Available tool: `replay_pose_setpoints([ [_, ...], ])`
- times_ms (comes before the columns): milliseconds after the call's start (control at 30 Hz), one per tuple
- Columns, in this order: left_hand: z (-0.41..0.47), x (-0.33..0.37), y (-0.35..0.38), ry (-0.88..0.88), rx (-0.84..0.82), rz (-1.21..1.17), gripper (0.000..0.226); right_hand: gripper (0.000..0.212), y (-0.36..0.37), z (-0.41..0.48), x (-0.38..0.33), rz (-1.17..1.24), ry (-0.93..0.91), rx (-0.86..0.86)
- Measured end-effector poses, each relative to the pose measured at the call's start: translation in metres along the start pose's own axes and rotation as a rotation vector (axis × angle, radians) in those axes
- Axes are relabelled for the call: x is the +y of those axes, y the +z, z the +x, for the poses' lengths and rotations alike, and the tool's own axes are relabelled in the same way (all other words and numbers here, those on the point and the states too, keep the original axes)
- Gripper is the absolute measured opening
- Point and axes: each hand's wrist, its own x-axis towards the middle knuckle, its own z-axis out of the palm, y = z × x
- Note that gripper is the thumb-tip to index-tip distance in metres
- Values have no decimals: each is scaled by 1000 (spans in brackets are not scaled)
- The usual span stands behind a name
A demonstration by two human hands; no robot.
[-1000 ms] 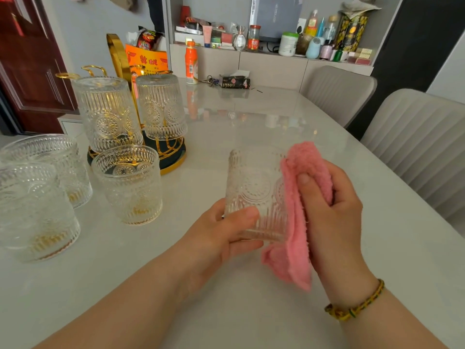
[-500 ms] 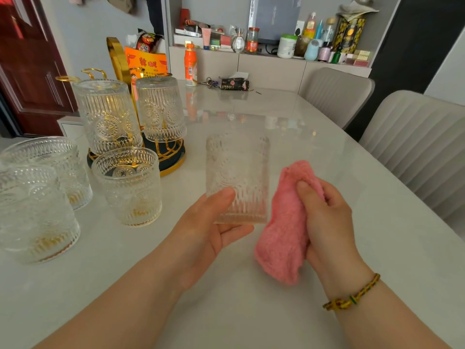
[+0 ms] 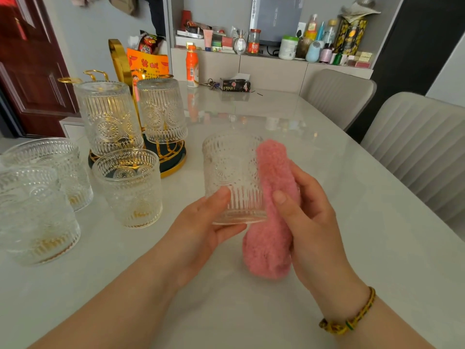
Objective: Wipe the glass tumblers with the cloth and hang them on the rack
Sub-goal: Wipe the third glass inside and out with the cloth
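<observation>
My left hand (image 3: 201, 227) holds an embossed glass tumbler (image 3: 231, 172) upright by its base, above the table. My right hand (image 3: 309, 217) grips a pink cloth (image 3: 271, 197) and presses it against the tumbler's right side. Two tumblers (image 3: 110, 117) (image 3: 162, 109) hang upside down on the gold rack (image 3: 120, 61) at the left. Three more tumblers (image 3: 128, 187) (image 3: 45, 157) (image 3: 32, 215) stand upright on the table in front of and left of the rack.
The pale table (image 3: 327, 172) runs back to a shelf crowded with bottles and jars. An orange bottle (image 3: 192, 66) and a dark packet (image 3: 235, 84) lie at the far end. Two grey chairs (image 3: 337, 94) (image 3: 422, 147) stand along the right edge.
The cloth came off the tumbler and dropped lower, then rose back against the tumbler's right side. The left hand kept hold of the tumbler throughout.
</observation>
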Motion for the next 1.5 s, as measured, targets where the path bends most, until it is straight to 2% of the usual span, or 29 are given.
replay_pose_setpoints([
  [67, 1, -2, 1, 27, 38, 23, 83, 50, -2, 0, 0, 45, 17, -58],
  [100, 2, -2, 0, 19, 61, 7, 89, 50, -3, 0, -1, 23, 7, -78],
  [200, 5, -5, 0, -74, 76, -3, 71, 44, 0, -1, 0, -180, -57, -89],
  [300, 6, -9, -1, -97, 0, 77, 63, 37, 7, -5, 3, -330, -121, -162],
  [433, 6, -7, -5, 5, -40, 90, 90, 35, 9, -8, 6, -401, -235, -150],
  [600, 5, -7, -3, 11, -59, 115, 93, 46, 7, -8, 2, -474, -333, -57],
  [667, 4, -8, -1, 0, -95, 158, 92, 41, 5, -7, -3, -466, -359, 20],
  [733, 2, -9, 1, -21, -134, 181, 85, 42, -1, -2, -9, -414, -331, 135],
  [800, 0, -9, 2, -41, -150, 152, 81, 39, -6, 5, -12, -316, -206, 191],
  [867, 1, -8, 1, -55, -100, 109, 93, 32, -9, 11, -9, -139, -27, 143],
  [933, 4, -7, -2, -67, -14, 50, 91, 24, -7, 12, -4, -16, 124, 79],
  [1033, 8, -5, -8, -69, 60, 13, 72, 24, 0, 5, 0, -180, 40, -1],
  [1133, 8, -6, -8, -92, 19, 98, 81, 36, 3, -3, -3, -325, -125, -7],
  [1233, 6, -10, -4, -109, -20, 192, 89, 34, -1, -2, -9, -347, -229, 101],
  [1300, 5, -11, -2, -99, -27, 218, 92, 31, -7, 4, -11, -269, -214, 198],
  [1400, 3, -11, -1, -93, -27, 198, 104, 22, -11, 11, -8, -141, -62, 234],
  [1500, 5, -9, -5, -76, 35, 143, 87, 20, -7, 12, 1, -71, 81, 184],
])
